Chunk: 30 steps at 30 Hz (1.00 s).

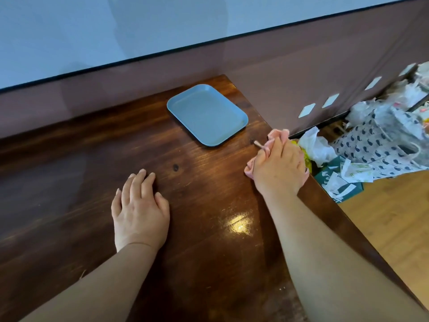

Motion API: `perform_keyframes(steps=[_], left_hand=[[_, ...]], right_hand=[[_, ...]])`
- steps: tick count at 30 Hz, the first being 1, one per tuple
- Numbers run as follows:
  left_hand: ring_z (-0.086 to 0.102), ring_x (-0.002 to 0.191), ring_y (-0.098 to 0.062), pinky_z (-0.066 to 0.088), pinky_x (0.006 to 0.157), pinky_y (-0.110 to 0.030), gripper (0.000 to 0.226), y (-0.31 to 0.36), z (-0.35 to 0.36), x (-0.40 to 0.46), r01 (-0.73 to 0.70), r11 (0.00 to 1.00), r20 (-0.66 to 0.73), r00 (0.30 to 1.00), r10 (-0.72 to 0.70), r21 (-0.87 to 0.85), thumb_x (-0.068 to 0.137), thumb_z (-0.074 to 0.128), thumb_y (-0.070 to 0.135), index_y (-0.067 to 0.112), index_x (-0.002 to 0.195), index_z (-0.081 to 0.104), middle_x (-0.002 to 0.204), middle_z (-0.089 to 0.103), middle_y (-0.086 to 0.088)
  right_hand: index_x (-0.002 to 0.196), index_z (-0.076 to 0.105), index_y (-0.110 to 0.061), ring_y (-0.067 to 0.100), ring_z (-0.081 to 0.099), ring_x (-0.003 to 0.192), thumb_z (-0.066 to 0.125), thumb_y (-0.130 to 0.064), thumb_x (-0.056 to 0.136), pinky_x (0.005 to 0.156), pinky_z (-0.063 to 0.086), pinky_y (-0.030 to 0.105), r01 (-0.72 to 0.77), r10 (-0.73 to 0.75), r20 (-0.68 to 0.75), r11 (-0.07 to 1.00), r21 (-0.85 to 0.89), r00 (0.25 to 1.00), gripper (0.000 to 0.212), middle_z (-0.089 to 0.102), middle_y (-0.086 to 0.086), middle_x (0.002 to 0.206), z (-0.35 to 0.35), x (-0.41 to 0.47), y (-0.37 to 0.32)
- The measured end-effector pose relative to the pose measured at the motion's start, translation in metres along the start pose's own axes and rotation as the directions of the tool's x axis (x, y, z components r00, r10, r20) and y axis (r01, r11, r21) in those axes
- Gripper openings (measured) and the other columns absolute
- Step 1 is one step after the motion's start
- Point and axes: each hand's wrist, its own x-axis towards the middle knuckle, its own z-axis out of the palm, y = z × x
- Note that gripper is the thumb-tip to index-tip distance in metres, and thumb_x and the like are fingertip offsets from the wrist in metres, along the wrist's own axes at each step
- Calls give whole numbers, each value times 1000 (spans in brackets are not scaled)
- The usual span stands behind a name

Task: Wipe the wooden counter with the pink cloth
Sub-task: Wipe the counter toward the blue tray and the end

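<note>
The dark, glossy wooden counter fills the lower left of the head view. My right hand presses on the bunched pink cloth at the counter's right edge; the cloth shows beyond my fingers and under my thumb side. A small pale stick-like bit pokes out next to the cloth. My left hand lies flat on the wood, palm down, fingers slightly apart, holding nothing, well to the left of the cloth.
A blue rectangular tray, with nothing in it, sits near the counter's far right corner, just beyond the cloth. Past the right edge, on the floor below, lie plastic bags, a patterned bag and a green box. A wall runs along the back.
</note>
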Motion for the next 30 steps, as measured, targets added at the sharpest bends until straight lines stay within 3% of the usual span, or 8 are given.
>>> perform_keyframes(steps=[4, 7, 11, 14, 18, 21, 27, 30], left_hand=[[20, 148, -15, 13, 122, -43, 49, 1, -1, -1, 4, 1000, 10, 1000, -4, 7, 97, 41, 29, 19, 145, 44, 156, 35, 2], [19, 148, -14, 12, 122, -42, 50, 1, 1, 1, 4, 1000, 3, 1000, -4, 8, 96, 40, 30, 20, 145, 44, 156, 35, 3], [20, 148, -13, 13, 122, -43, 50, 2, -2, -1, 7, 1000, 8, 1000, -7, -1, 96, 41, 29, 19, 144, 46, 156, 36, 4], [23, 148, -15, 16, 122, -46, 49, 2, -3, 0, 4, 1000, 5, 1000, -4, -3, 95, 45, 27, 17, 143, 48, 155, 38, 2], [24, 147, -16, 17, 121, -46, 48, 2, 0, -1, 8, 1000, 5, 1000, -8, 5, 95, 47, 25, 17, 142, 49, 153, 40, 1], [26, 147, -16, 17, 121, -46, 47, 3, 0, -1, 10, 1000, -14, 1000, -9, 11, 94, 48, 25, 18, 141, 51, 152, 41, 1], [28, 146, -18, 18, 121, -46, 47, 4, -1, -1, 5, 1000, -5, 1000, -5, 8, 93, 51, 22, 15, 140, 52, 152, 42, 0], [30, 145, -19, 21, 119, -48, 47, 4, 1, -1, 7, 1000, -27, 1000, -7, 5, 92, 54, 20, 14, 138, 53, 150, 44, -1]], right_hand=[[157, 26, -13, 32, 36, 144, 28, -48, 105, 120, 26, 47, -59, 58, -10, 997, -58, 998, 63, 37, 12, 158, 5, 3, 2], [132, 52, -12, 34, 59, 111, 33, -45, 104, 94, 48, 48, -119, 110, 94, 988, 100, 989, 47, 61, 15, 129, -6, 50, -1], [149, 34, -22, 31, 61, 114, 34, -29, 109, 88, 53, 39, -169, 81, 330, 954, 248, 941, 40, 55, 13, 125, -23, 72, 9], [149, 31, -22, 29, 62, 111, 34, -26, 108, 69, 44, 36, -251, 167, 275, 918, 307, 947, 41, 55, 13, 120, -21, 56, 24], [120, 63, -6, -9, 61, 51, 41, -43, 107, 41, 40, 10, -441, 240, 435, 775, 453, 868, 46, 62, 2, 71, -32, 69, 15], [96, 63, -16, 16, 70, 82, 40, -63, 101, 76, 54, 23, -556, 198, 606, 673, 487, 770, 52, 67, 4, 86, -29, 93, 13], [78, 60, -29, 8, 57, 45, 52, -48, 102, 52, 51, 12, -390, 56, 558, 773, 501, 828, 32, 60, -4, 56, -15, 87, 29], [77, 61, -16, 11, 63, 58, 62, -55, 94, 58, 55, 13, -581, 76, 692, 615, 534, 718, 42, 67, -4, 65, -10, 99, 27]])
